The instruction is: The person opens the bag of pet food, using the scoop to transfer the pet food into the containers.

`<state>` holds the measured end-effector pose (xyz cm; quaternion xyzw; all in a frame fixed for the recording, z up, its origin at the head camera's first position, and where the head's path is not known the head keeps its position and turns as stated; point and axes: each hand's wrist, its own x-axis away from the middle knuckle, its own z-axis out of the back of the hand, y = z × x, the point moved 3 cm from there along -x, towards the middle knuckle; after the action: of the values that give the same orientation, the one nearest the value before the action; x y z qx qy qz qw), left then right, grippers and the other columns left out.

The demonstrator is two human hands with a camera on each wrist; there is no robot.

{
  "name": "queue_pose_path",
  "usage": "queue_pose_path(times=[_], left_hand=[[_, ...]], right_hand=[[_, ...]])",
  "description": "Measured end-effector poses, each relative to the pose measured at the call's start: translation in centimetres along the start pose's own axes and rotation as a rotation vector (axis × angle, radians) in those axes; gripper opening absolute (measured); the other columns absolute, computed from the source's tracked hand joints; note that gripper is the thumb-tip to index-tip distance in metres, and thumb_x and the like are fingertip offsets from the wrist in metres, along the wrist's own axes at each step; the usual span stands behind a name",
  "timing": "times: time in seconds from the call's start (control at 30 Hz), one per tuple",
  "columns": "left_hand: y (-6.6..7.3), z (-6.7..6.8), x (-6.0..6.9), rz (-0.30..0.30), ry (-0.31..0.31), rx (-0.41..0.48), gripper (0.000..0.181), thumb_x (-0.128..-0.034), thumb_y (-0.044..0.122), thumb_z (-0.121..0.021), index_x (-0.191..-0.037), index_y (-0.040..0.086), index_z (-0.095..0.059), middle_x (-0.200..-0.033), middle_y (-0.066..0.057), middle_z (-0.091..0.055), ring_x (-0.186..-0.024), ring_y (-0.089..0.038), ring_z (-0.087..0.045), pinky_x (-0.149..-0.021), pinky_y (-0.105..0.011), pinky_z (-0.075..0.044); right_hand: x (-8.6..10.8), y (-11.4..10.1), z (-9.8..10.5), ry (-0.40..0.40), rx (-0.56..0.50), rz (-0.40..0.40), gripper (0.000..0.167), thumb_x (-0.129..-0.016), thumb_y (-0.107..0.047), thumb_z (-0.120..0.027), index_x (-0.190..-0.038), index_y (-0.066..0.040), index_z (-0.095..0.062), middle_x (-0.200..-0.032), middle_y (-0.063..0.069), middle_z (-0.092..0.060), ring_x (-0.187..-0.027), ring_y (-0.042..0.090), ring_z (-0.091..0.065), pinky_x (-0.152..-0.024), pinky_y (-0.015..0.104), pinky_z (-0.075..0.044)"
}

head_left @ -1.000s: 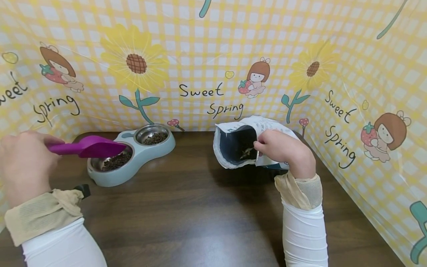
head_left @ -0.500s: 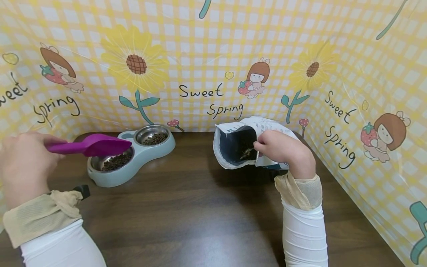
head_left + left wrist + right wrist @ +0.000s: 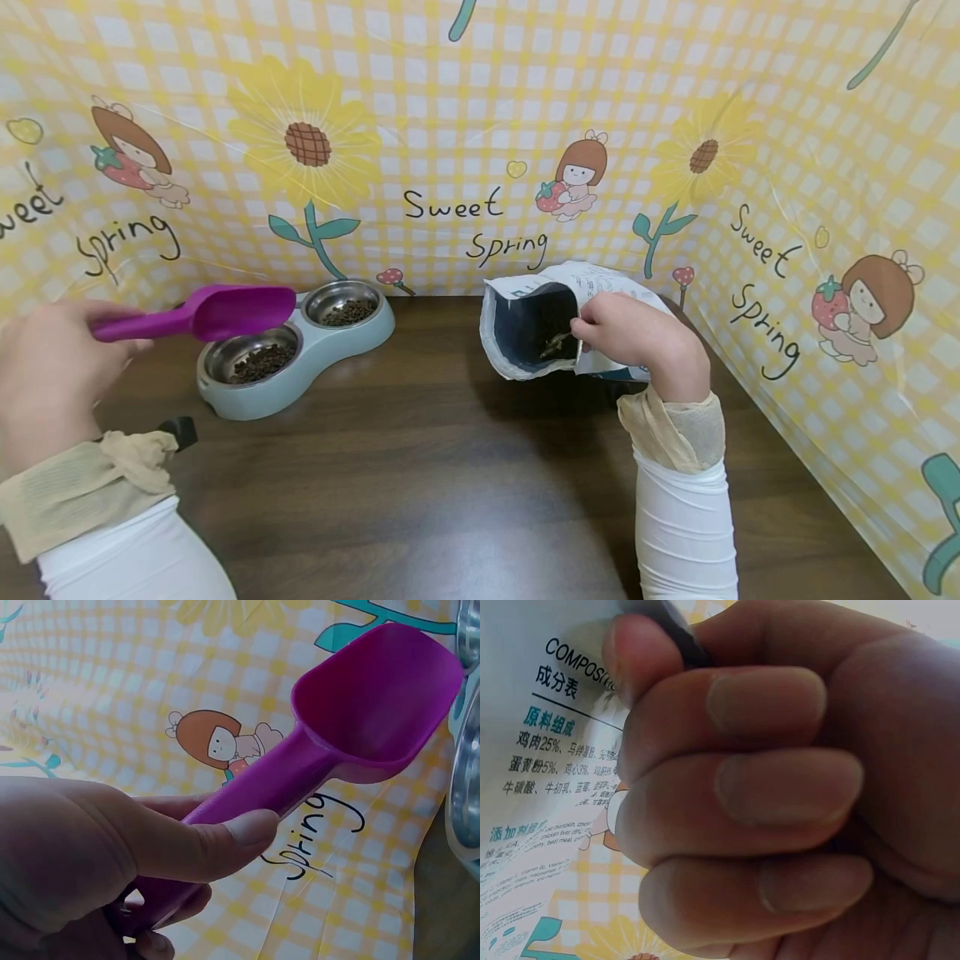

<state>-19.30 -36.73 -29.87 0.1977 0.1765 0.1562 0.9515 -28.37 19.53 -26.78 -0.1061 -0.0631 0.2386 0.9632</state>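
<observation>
A magenta scoop (image 3: pixel 243 311) is gripped by its handle in my left hand (image 3: pixel 56 375), held above the near bowl of a pale blue double pet bowl (image 3: pixel 322 346). In the left wrist view the scoop (image 3: pixel 375 705) shows a bare inside, with the thumb along its handle. Brown kibble (image 3: pixel 264 363) lies in the near steel bowl, and more kibble (image 3: pixel 350 312) in the far one. On the right, my right hand (image 3: pixel 645 337) pinches the rim of a white pet food bag (image 3: pixel 517 289) that lies with its mouth towards me. Its dark inside holds some contents, hard to make out.
A brown wooden table (image 3: pixel 390 483) bears everything. Behind and to the right rises a yellow checked cloth (image 3: pixel 450 125) with printed flowers and figures. Printed ingredient text shows on the bag (image 3: pixel 547 772) in the right wrist view.
The scoop has tilted back and risen slightly, so its hollow now faces the head camera. My left hand has shifted a little left. The right hand and bag stay put.
</observation>
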Motion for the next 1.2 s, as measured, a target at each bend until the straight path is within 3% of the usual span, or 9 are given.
queue_pose_path(times=[0.1, 0.3, 0.5, 0.7, 0.77, 0.9, 1.03, 1.2], left_hand=[[0.2, -0.1, 0.0, -0.037, -0.001, 0.005, 0.045, -0.1007, 0.019, -0.076, -0.139, -0.001, -0.065, -0.124, -0.041, -0.066, -0.1, -0.053, -0.06, -0.07, -0.042, -0.037], [1.5, -0.5, -0.2, -0.078, -0.034, 0.053, 0.045, -0.1079, 0.029, -0.068, -0.143, 0.002, -0.064, -0.135, -0.04, -0.061, -0.113, -0.052, -0.054, -0.075, -0.043, -0.037], [3.7, -1.2, -0.8, -0.198, -0.034, 0.054, 0.042, -0.1096, 0.029, -0.066, -0.139, -0.001, -0.066, -0.116, -0.038, -0.07, -0.098, -0.045, -0.059, -0.071, -0.04, -0.04], [6.2, -2.5, -1.6, -0.284, -0.096, 0.074, 0.048, -0.1142, 0.039, -0.054, -0.144, 0.001, -0.062, -0.116, -0.033, -0.069, -0.096, -0.044, -0.062, -0.071, -0.047, -0.046], [7.1, -3.1, -1.8, -0.282, -0.113, 0.069, 0.052, -0.1155, 0.042, -0.049, -0.145, 0.002, -0.061, -0.112, -0.03, -0.069, -0.093, -0.042, -0.062, -0.071, -0.046, -0.044], [9.1, -4.6, -2.2, -0.266, -0.128, 0.052, 0.059, -0.117, 0.048, -0.037, -0.142, 0.0, -0.058, -0.104, -0.027, -0.066, -0.091, -0.044, -0.06, -0.074, -0.054, -0.046], [11.2, -6.1, -2.2, -0.266, -0.137, 0.044, 0.06, -0.1177, 0.048, -0.03, -0.14, -0.003, -0.053, -0.113, -0.031, -0.065, -0.095, -0.049, -0.061, -0.081, -0.066, -0.047], [13.3, -8.0, -1.8, -0.302, -0.188, 0.036, 0.055, -0.1184, 0.043, -0.027, -0.134, -0.006, -0.049, -0.103, -0.029, -0.062, -0.083, -0.046, -0.062, -0.07, -0.058, -0.049]], right_hand=[[0.0, 0.0, 0.0, 0.0, 0.0, 0.001, 0.044, -0.11, -0.017, -0.049, -0.07, -0.01, -0.066, -0.066, -0.002, -0.052, -0.062, 0.016, -0.05, -0.068, 0.031, -0.044], [0.0, 0.0, 0.0, 0.002, -0.003, 0.003, 0.044, -0.11, -0.017, -0.048, -0.071, -0.011, -0.069, -0.067, -0.002, -0.056, -0.063, 0.016, -0.05, -0.069, 0.031, -0.044], [0.1, 0.0, 0.0, 0.007, -0.001, 0.008, 0.043, -0.109, -0.016, -0.048, -0.069, -0.011, -0.066, -0.066, -0.002, -0.054, -0.062, 0.015, -0.049, -0.067, 0.03, -0.043], [0.3, -0.1, 0.1, 0.012, -0.003, 0.013, 0.044, -0.109, -0.017, -0.049, -0.068, -0.012, -0.064, -0.065, -0.003, -0.052, -0.061, 0.015, -0.048, -0.066, 0.03, -0.042], [0.3, -0.1, 0.1, 0.013, -0.006, 0.015, 0.044, -0.109, -0.018, -0.049, -0.068, -0.012, -0.064, -0.065, -0.004, -0.052, -0.061, 0.015, -0.048, -0.066, 0.03, -0.042], [0.3, 0.0, 0.0, 0.009, -0.008, 0.015, 0.044, -0.109, -0.018, -0.049, -0.068, -0.011, -0.064, -0.065, -0.004, -0.052, -0.062, 0.015, -0.048, -0.066, 0.03, -0.042], [0.2, 0.0, 0.0, 0.003, -0.009, 0.008, 0.045, -0.11, -0.017, -0.049, -0.069, -0.01, -0.066, -0.065, -0.003, -0.052, -0.061, 0.015, -0.048, -0.067, 0.03, -0.043], [0.0, 0.0, 0.0, 0.0, -0.003, 0.003, 0.045, -0.11, -0.017, -0.048, -0.069, -0.01, -0.065, -0.065, -0.003, -0.051, -0.061, 0.015, -0.048, -0.067, 0.03, -0.043]])
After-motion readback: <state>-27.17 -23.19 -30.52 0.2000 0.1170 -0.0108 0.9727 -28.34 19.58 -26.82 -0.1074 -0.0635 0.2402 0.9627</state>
